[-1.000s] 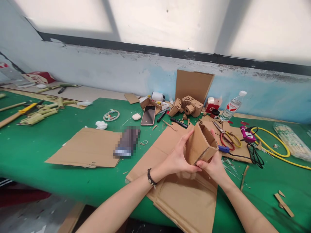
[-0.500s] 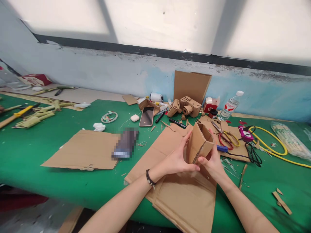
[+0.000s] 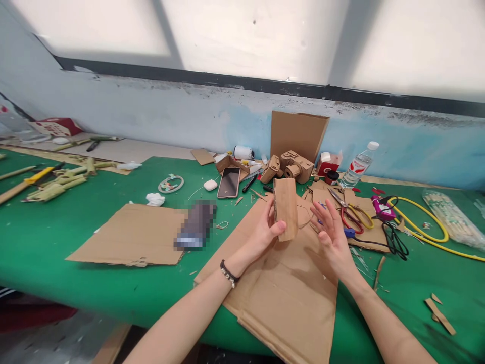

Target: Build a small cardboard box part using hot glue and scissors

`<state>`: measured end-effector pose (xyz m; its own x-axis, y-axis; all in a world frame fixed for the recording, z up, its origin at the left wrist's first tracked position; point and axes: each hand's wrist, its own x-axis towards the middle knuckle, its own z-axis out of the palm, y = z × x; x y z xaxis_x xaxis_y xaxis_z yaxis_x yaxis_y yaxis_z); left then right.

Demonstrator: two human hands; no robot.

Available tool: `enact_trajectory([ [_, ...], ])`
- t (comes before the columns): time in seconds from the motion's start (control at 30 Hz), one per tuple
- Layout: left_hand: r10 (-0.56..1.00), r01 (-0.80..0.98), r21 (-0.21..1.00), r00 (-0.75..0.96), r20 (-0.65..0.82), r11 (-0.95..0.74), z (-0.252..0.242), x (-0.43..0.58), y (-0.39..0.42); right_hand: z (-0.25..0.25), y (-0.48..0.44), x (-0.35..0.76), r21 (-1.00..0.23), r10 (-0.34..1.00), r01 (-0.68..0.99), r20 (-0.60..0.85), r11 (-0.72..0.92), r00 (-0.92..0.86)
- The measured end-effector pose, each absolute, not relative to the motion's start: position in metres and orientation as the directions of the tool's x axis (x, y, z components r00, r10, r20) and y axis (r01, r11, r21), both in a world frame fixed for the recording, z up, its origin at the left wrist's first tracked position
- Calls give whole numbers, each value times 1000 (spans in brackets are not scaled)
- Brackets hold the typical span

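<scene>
My left hand grips a small cardboard box, thumb on its near face and fingers behind its left edge. The box is held upright above a large cardboard sheet, and its opening is out of sight. To the right, my right hand is apart from the box, with its fingers spread and nothing held. Just beyond that hand lie scissors with red and yellow handles and a blue-handled tool on a black cord. Behind the box stands a cardboard model camera.
A phone, a water bottle, a small red-and-white box and a leaning cardboard panel are at the back. A yellow cable curves along the right. Another cardboard sheet and a pixelated dark object lie left.
The box was held in both hands with its open top showing. Now my right hand has let go, and my left hand has turned the box and moved it left.
</scene>
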<state>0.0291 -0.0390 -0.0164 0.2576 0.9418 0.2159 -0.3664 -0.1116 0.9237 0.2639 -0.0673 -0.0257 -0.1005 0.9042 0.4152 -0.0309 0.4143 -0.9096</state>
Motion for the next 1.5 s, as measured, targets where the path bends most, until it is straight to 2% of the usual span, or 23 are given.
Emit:
enact_trajectory([
  [0.1,951,-73,960,136,278,-270,-21,29,-37,-26,-69,262,-919,910,21,387,394,-150],
  [0.17,942,128,933,76,328,-336,-25,30,-37,-27,-71,260,-921,912,60,369,384,-178],
  [0.3,894,279,849,153,422,-448,-33,38,-44,-32,-71,252,-941,943,113,304,319,-134],
  [0.4,889,268,850,199,412,-454,-34,42,-47,-32,-70,250,-953,957,100,276,285,-88],
  [0.57,911,100,908,-32,411,-406,-23,30,-40,-29,-65,257,-950,955,101,297,295,6],
  [0.63,921,16,923,-55,385,-385,-20,25,-36,-30,-64,258,-950,957,121,288,289,-22],
  [0.9,941,-235,943,185,282,-236,-26,28,-37,-41,-57,256,-931,957,228,270,287,-103],
  [1.03,947,-382,916,232,220,-119,-22,30,-37,-31,-60,268,-875,931,332,365,352,-27],
  [1.17,980,-350,926,86,180,-139,-20,31,-30,-21,-63,280,-770,807,433,572,468,147],
  [1.27,971,-271,938,36,236,-218,-21,30,-28,-20,-61,282,-653,733,508,677,561,61],
  [1.37,935,-166,925,42,352,-341,-22,28,-28,-24,-57,280,-603,722,517,691,607,-41],
  [1.5,915,-139,915,85,393,-380,-21,26,-30,-30,-55,277,-698,798,454,601,554,-48],
])
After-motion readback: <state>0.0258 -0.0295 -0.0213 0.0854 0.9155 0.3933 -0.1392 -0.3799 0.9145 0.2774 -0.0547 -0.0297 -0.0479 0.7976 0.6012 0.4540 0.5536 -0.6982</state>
